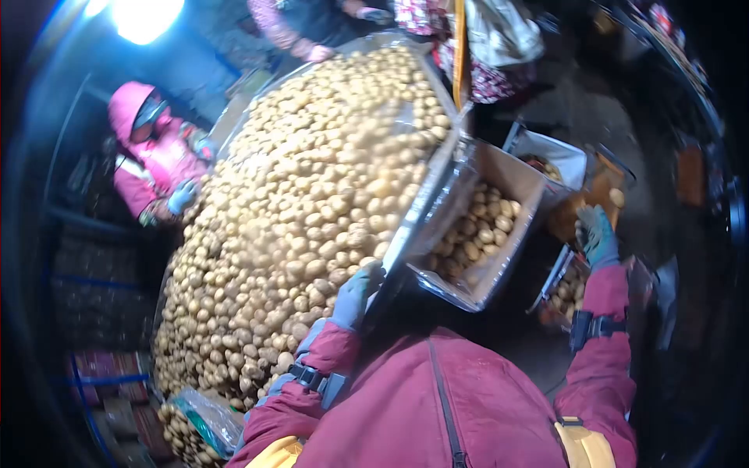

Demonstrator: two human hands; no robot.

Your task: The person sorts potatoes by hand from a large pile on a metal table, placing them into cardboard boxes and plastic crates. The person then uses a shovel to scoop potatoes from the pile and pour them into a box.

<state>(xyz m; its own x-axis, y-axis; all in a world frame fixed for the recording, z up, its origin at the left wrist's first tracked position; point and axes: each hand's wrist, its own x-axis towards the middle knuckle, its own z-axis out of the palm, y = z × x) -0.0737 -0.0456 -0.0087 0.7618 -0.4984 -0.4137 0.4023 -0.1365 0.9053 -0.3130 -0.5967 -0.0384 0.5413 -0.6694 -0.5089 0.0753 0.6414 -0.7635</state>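
A great heap of pale potatoes [273,210] fills the large table in front of me. My left hand [353,298], in a grey-blue glove, lies at the heap's near right edge, its fingers stretched toward the metal rim [406,234] beside some potatoes. Out to the right, my right hand [599,238], gloved alike, reaches over a small box of potatoes [568,292], with its fingers extended. A single potato [616,197] shows just beyond its fingertips, over a brown cardboard box [589,195].
A lined box half full of potatoes [480,230] stands against the table's right side, with a white-lined box [558,156] behind it. A person in pink [156,160] works at the left edge, another [312,35] at the far end. Clear plastic bagging [207,421] lies lower left.
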